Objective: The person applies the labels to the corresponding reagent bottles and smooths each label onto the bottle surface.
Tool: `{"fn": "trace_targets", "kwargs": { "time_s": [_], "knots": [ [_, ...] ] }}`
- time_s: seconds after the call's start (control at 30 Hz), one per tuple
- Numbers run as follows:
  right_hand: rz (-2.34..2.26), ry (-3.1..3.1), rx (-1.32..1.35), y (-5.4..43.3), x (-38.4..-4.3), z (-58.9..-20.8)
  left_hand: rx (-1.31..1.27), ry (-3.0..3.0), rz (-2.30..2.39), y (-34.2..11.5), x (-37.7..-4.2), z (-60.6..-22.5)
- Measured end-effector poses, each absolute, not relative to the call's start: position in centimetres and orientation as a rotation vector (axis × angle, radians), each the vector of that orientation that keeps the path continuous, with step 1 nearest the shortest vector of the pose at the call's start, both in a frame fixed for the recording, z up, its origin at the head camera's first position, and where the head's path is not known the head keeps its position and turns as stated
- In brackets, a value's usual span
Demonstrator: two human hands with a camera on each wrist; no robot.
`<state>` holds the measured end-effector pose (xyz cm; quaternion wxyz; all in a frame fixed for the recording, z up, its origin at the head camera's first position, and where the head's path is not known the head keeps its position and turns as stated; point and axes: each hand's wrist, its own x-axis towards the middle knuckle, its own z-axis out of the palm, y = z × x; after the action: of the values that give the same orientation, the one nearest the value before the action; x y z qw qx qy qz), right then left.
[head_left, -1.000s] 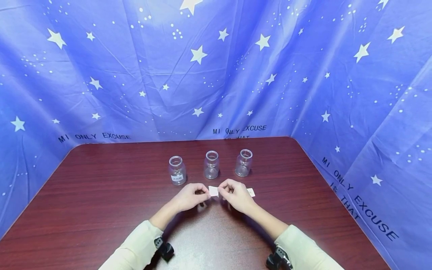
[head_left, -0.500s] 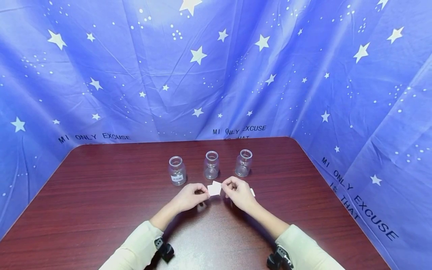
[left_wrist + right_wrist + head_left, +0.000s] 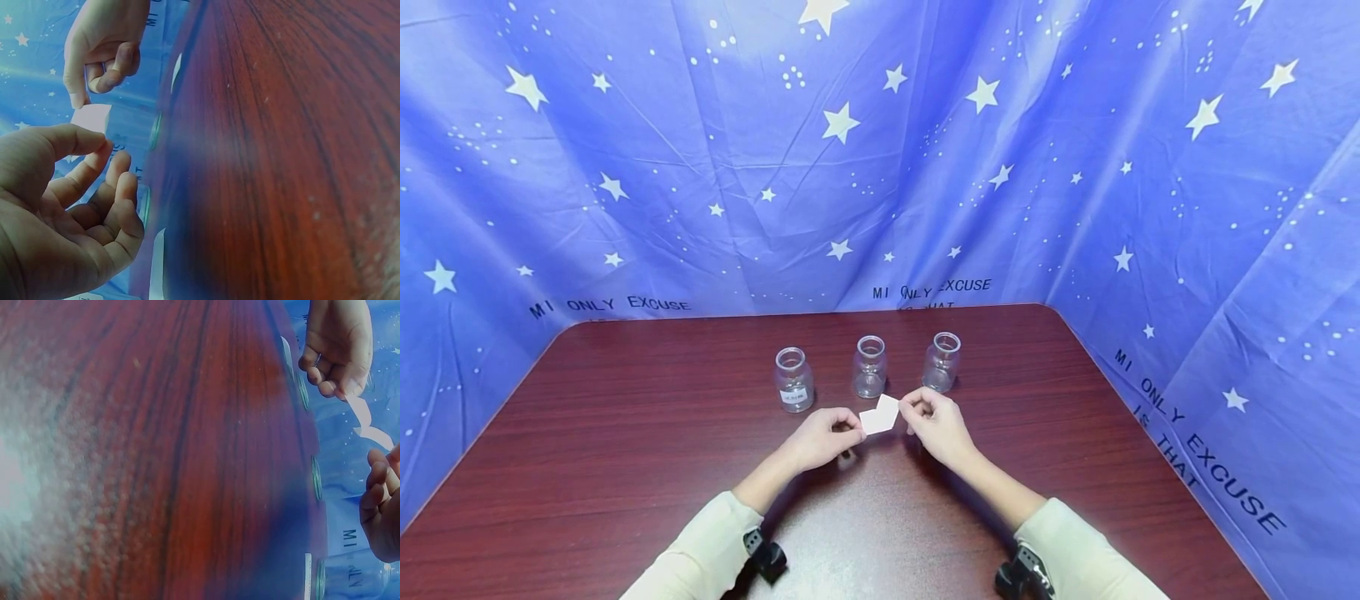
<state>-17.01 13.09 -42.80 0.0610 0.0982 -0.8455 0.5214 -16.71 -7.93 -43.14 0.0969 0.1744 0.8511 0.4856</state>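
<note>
In the head view my left hand point(image 3: 822, 439) and right hand point(image 3: 940, 427) face each other above the table. Between them is a small white sticker label point(image 3: 876, 422), which each hand pinches at one end between thumb and forefinger. It forms two white layers at an angle, like a label part-way off its backing; which layer is which I cannot tell. In the right wrist view the white strip point(image 3: 360, 414) bends in a V between the hands. Behind them stand a left jar point(image 3: 793, 373) with a printed label, a middle jar point(image 3: 870, 367) and a right jar point(image 3: 942, 360).
The clear glass jars stand upright in a row on the dark red wooden table point(image 3: 625, 467). A white paper piece point(image 3: 177, 73) lies beyond, near the right hand in the left wrist view. A blue star-patterned curtain point(image 3: 880, 167) hangs behind the table.
My right hand has moved to the right and slightly up, away from the left hand, drawing one white layer from the other. The left hand has barely moved. The jars stay put.
</note>
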Motion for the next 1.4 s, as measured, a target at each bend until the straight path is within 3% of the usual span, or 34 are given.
{"fn": "trace_targets", "kwargs": {
  "time_s": [0.3, 0.67, 0.93, 1.4],
  "knots": [
    [1.625, -2.512, 0.270, 12.5, -15.2, -39.3, 0.526, 2.540, 1.417, -7.9, -16.7, -42.9],
    [1.653, -2.491, 0.220, 12.9, -15.1, -38.8, 0.519, 2.554, 1.372, -7.8, -16.8, -43.1],
    [1.656, -2.458, 0.198, 13.9, -17.1, -42.5, 0.521, 2.530, 1.357, -7.6, -16.9, -43.4],
    [1.646, -2.450, 0.217, 13.6, -17.0, -42.9, 0.552, 2.508, 1.263, -7.4, -17.0, -44.0]
  ]
}}
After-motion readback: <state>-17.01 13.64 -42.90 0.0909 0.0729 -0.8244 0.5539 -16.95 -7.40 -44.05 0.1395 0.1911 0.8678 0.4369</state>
